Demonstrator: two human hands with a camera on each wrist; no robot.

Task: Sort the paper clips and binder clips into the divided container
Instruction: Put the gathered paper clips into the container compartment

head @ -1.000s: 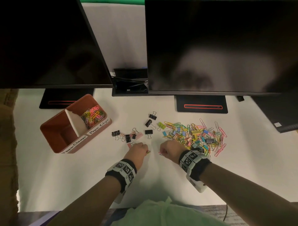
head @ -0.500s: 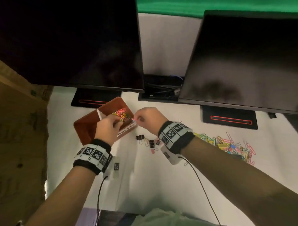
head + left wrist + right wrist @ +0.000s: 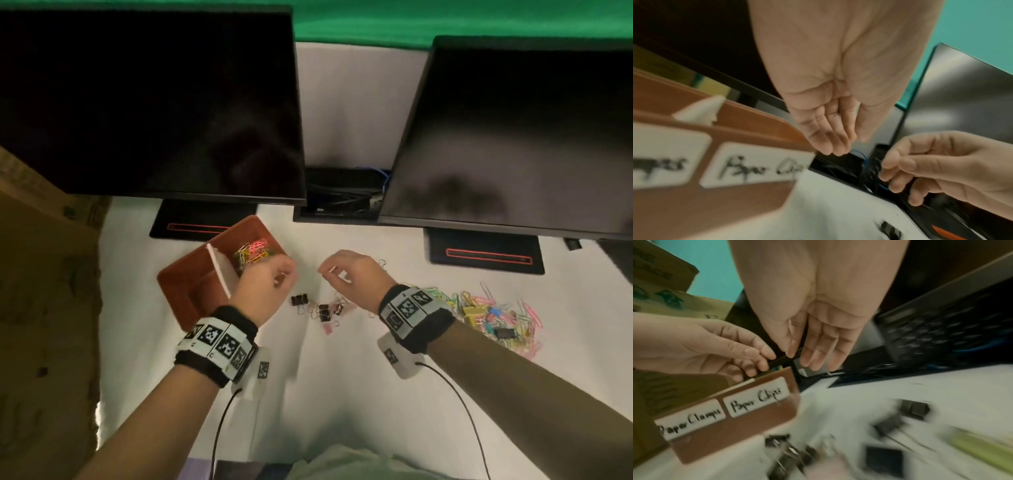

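The brown divided container (image 3: 191, 284) stands at the left with a white divider (image 3: 221, 270). Coloured paper clips (image 3: 253, 251) lie in its far compartment, labelled "Paper Clips" (image 3: 756, 400); the near one is labelled "Paper Clamps" (image 3: 690, 420). My left hand (image 3: 286, 274) hovers at the container's right front corner, fingers relaxed, holding nothing I can see. My right hand (image 3: 334, 272) hangs over the table just right of it, fingers loose and empty. Black binder clips (image 3: 299, 300) lie below the hands. A mixed pile of clips (image 3: 493, 315) lies at the right.
Two dark monitors (image 3: 154, 102) (image 3: 513, 137) overhang the back of the white table, their stands (image 3: 202, 222) (image 3: 483, 251) behind the work area. A cable recess (image 3: 339, 198) sits between them. A cardboard box (image 3: 44, 274) borders the left edge.
Both hands rose from the table and went left to the container, the right pinching a pink paper clip. Now the right hand has drawn back to the right, empty; the left stays at the corner.
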